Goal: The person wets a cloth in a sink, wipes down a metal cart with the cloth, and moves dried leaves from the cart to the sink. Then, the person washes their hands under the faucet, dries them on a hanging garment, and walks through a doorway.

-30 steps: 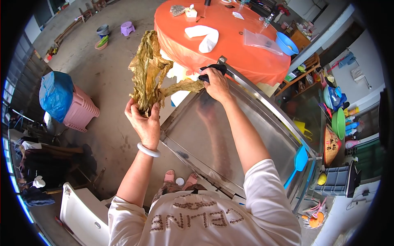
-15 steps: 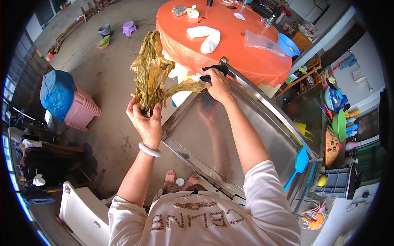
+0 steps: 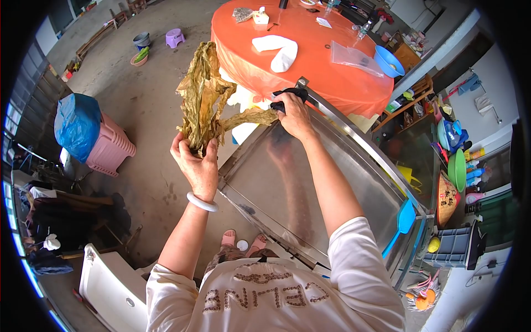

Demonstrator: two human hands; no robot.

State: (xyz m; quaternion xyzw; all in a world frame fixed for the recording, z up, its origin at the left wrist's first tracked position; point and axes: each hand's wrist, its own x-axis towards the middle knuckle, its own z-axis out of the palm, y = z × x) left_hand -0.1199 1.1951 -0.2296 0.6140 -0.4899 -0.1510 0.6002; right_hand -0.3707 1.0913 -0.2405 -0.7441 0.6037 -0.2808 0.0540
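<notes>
My left hand [image 3: 196, 166] holds up a bunch of limp, wrinkled yellow-brown leaves [image 3: 202, 102], thumb and fingers closed round its lower end. From the bunch a narrower strand stretches right, its tip reaching my right hand [image 3: 294, 117]. That hand grips a crumpled black piece [image 3: 290, 95], which could be cloth or plastic; whether the fingers also pinch the strand is hidden. Both hands are over the far side of a stainless steel counter [image 3: 265, 182], near its raised metal rail [image 3: 354, 138].
Beyond the counter stands a round table with an orange cover [image 3: 310, 25], bearing a white cloth [image 3: 276, 51] and a blue basin [image 3: 389, 61]. A blue scoop [image 3: 405, 217] lies at the counter's right. On the left are stacked pink stools [image 3: 113, 146] under a blue bag [image 3: 78, 124].
</notes>
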